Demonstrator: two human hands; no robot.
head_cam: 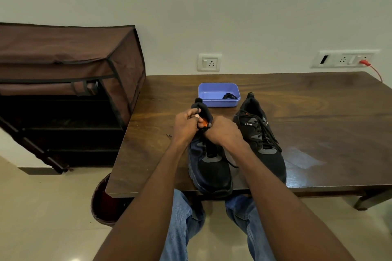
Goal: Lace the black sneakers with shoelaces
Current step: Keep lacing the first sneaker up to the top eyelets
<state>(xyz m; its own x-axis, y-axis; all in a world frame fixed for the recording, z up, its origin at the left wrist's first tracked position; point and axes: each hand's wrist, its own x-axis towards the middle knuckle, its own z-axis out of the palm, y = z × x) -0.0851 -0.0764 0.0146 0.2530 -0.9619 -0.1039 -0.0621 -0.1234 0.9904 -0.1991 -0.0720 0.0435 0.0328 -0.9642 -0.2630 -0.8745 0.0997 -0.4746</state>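
head view: both hands, left hand [186,126] and right hand [222,131], grip the near sneaker [210,167] collar; laced sneaker [261,137] right, blue tray [212,99] far behind, brown rack [67,82] left of table [318,112]

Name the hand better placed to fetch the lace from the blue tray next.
Probably the right hand: it works on the near sneaker on the side nearer the blue tray, where the dark lace lies toward the right end. The left hand grips the sneaker's tongue.
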